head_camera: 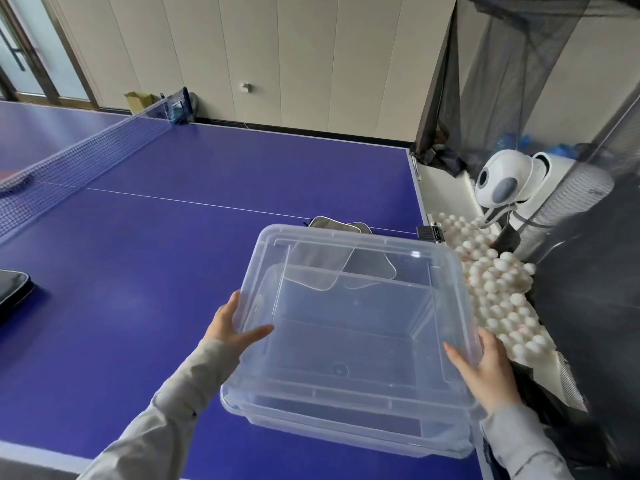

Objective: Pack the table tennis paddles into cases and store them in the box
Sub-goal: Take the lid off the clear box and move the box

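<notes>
A clear, rectangular plastic storage box (349,344) with its transparent lid on sits at the near right corner of the blue table tennis table (166,258). The lid looks lifted or tilted at its near edge, where a gap shows above the box rim, though how far it is raised cannot be told for certain. The left hand (232,323) grips the lid's left edge, fingers curled round the rim and thumb lying on top. The right hand (488,372) is clamped on the lid's right edge in the same way, thumb on top and fingers wrapped below. Both arms wear pale grey sleeves (166,420).

Two grey fabric paddle cases (341,258) lie flat on the table just beyond the box, overlapping each other and partly seen through the clear plastic. A black case (12,292) rests at the far left edge of the view, well apart from the box. The dark net (79,157) crosses the table at upper left, and something red and blurred lies behind it.

Off the table's right end, a heap of white balls (495,292) fills a tray below a white ball-feeding machine (509,181), with black catch netting (502,74) hanging above.
</notes>
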The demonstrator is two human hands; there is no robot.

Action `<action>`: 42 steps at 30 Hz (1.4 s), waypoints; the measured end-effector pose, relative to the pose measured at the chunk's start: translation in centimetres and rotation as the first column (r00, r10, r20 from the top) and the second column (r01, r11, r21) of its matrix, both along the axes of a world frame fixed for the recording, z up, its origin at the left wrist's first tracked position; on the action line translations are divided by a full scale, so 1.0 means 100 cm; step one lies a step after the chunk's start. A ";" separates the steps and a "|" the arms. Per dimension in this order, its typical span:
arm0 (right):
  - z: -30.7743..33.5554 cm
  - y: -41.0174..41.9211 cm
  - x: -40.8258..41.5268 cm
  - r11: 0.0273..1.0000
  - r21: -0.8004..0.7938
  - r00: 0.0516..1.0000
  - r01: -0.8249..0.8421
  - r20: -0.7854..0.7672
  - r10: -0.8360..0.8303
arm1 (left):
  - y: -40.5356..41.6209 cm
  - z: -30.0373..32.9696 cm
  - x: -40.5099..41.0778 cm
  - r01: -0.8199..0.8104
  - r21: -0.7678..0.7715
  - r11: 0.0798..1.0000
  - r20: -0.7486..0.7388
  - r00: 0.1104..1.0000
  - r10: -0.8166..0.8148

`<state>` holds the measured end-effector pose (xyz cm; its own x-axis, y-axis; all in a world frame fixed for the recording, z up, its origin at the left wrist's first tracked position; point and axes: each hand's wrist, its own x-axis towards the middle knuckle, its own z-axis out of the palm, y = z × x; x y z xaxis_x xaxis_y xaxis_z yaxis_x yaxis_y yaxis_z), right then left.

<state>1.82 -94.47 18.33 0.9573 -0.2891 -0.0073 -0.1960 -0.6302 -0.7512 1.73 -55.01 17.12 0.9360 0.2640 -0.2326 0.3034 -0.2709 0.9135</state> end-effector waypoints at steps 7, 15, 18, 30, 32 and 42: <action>0.030 0.031 0.043 0.998 0.055 0.996 0.020 0.083 -0.025 | 0.024 0.037 0.028 -0.060 -0.054 0.997 0.048 0.997 0.062; 0.054 0.107 0.095 0.997 0.082 0.992 0.009 0.125 -0.019 | 0.093 0.074 0.066 -0.115 0.070 0.991 0.153 0.983 0.103; 0.057 0.148 0.118 0.996 0.087 0.990 -0.002 0.138 -0.010 | 0.132 0.080 0.083 -0.127 0.094 0.987 0.161 0.981 0.110; 0.015 0.369 0.221 0.998 0.059 0.999 0.031 0.040 -0.033 | 0.346 0.041 0.193 -0.087 0.059 0.994 0.071 0.994 0.083; -0.001 0.397 0.237 0.995 0.096 1.000 0.006 -0.010 -0.005 | 0.370 0.028 0.213 -0.078 0.077 0.994 0.039 0.996 0.075; -0.102 0.450 0.289 0.996 -0.059 0.987 0.065 -0.142 -0.073 | 0.423 -0.082 0.300 -0.043 0.101 0.994 -0.096 0.994 0.053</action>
